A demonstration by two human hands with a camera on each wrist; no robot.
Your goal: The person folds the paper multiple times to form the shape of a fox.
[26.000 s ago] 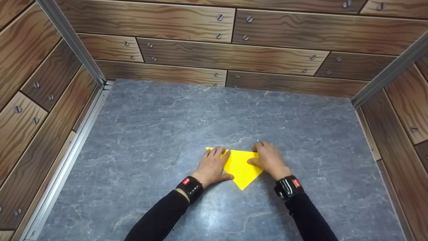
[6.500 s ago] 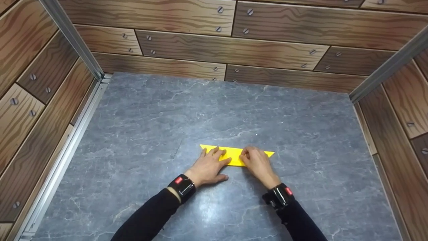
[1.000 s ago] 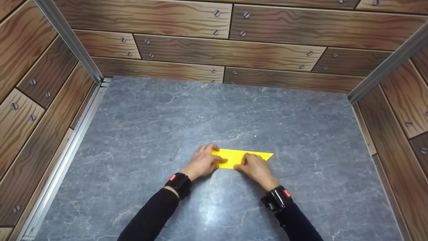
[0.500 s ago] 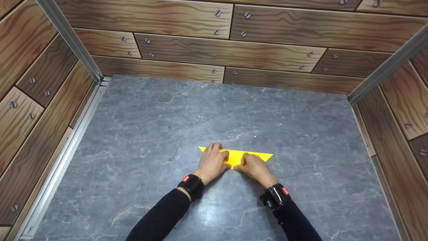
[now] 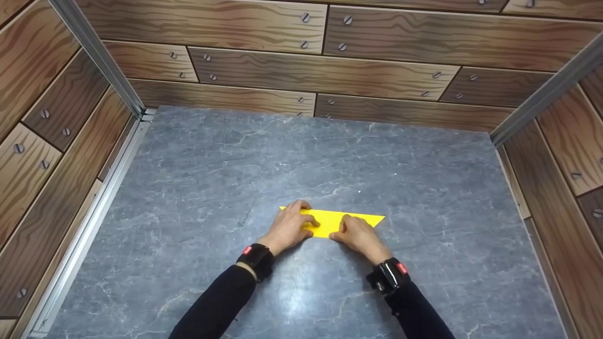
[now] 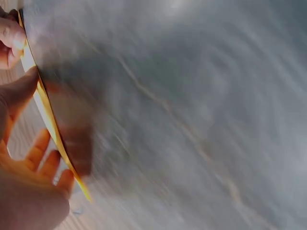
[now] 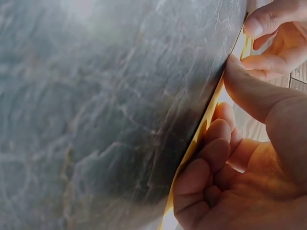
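A folded sheet of yellow paper (image 5: 326,223) lies flat, its long edge at the far side and its corners pointed. On its left part rests my left hand (image 5: 286,229), the thumb at the near folded edge and the fingers spread over the paper. My right hand (image 5: 362,238) holds the paper right of its middle, fingers curled on top and thumb at the near edge. From the side, the paper (image 6: 47,111) shows as a thin strip under the left fingers. In the right wrist view the right thumb (image 7: 244,88) touches the paper's edge.
The paper lies on a grey marbled tabletop (image 5: 226,155). Wood-patterned panels (image 5: 264,70) stand at the back and both sides, with metal rails (image 5: 94,56) at the corners. Black bands (image 5: 256,260) circle both wrists.
Since 26 s ago the paper's lower point has been folded up, leaving a narrow strip. In the last second my left hand has slid right along it, then back left; my right hand has stayed put.
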